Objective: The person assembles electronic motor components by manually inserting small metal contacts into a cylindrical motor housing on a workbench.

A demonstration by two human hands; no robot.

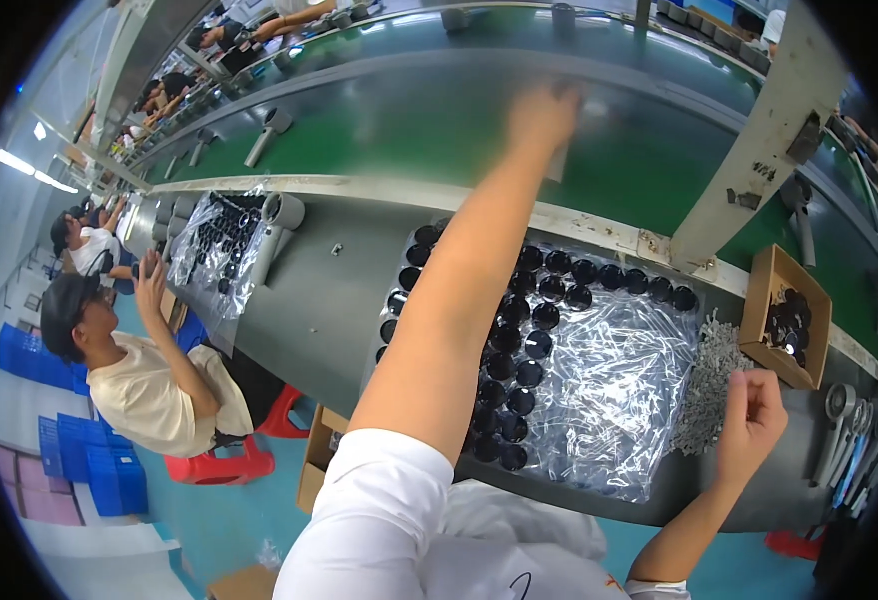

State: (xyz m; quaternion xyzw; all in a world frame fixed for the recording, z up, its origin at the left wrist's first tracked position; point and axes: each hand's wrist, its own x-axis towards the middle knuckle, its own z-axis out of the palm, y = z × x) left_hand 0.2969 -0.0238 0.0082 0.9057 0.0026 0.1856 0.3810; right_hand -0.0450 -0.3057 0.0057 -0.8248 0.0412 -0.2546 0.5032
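My left hand (544,120) reaches far out over the green conveyor belt (414,145). Motion smears its fingers, and a pale greyish shape (558,163) shows just beneath it, too blurred to name. At the right, my right hand (754,415) is closed, fingers curled and thumb against them; whatever it may pinch is too small to make out. It is beside a heap of small grey metal pieces (711,385). Round black caps (529,373) stand in rows on a clear plastic sheet (614,400) on the bench, partly hidden by my left forearm.
A cardboard box (814,345) with black parts stands at the right, near several hand tools (844,440). A white metal post (759,150) rises at the bench's far edge. Grey tubular housings (284,210) lie leftward. A seated co-worker (149,390) is at the left, others beyond the belt.
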